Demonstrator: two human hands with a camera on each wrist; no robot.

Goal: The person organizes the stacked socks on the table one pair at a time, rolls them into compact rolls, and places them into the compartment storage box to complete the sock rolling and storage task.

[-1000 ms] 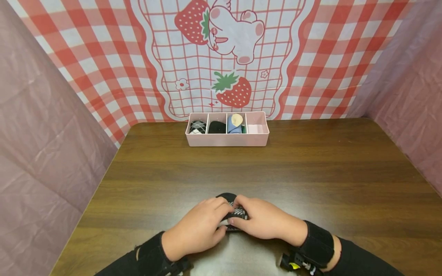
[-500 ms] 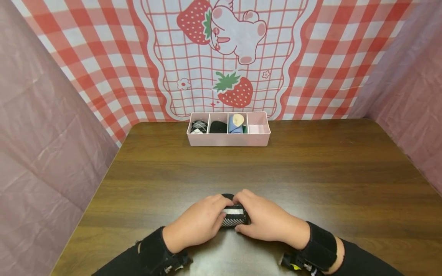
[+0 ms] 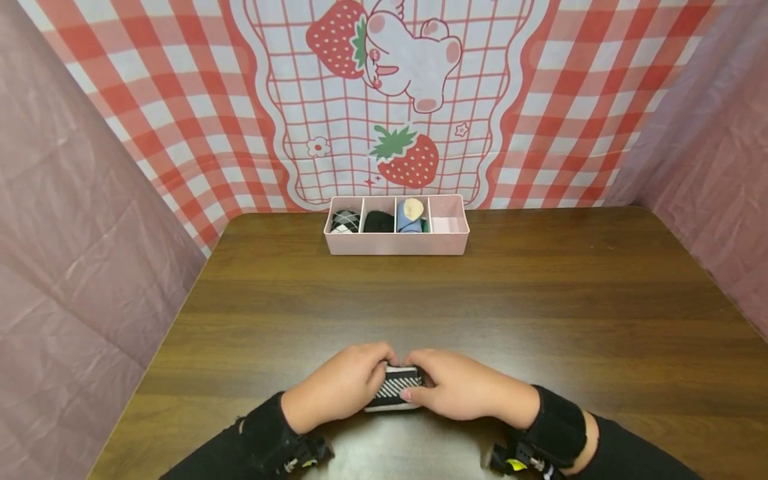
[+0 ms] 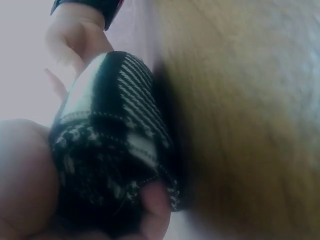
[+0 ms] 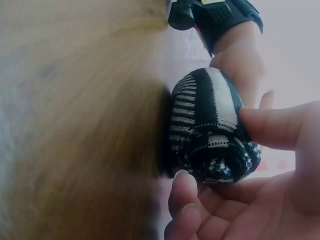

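Observation:
Both hands hold a rolled-up pair of socks (image 3: 395, 388), black with white stripes and diagonal hatching, at the near middle of the table. My left hand (image 3: 343, 381) grips its left end, and my right hand (image 3: 467, 387) holds the right end with the thumb along the near side. In the left wrist view the coiled end of the sock roll (image 4: 137, 95) sits between thumb and fingers. The right wrist view has the other spiral end of the roll (image 5: 205, 110), pinched between the right thumb and fingers, close to the tabletop.
A pink divided box (image 3: 396, 245) stands at the table's back edge. Its compartments hold an argyle sock roll (image 3: 345, 221), a black one (image 3: 379, 222) and a blue-and-cream one (image 3: 411, 217); the rightmost shows its bare bottom. A checked cloth (image 3: 198, 100) hangs behind.
The sock roll has turned between the hands, so the hatched band now faces up. It has come slightly nearer the person, and the left fingers have shifted over its end.

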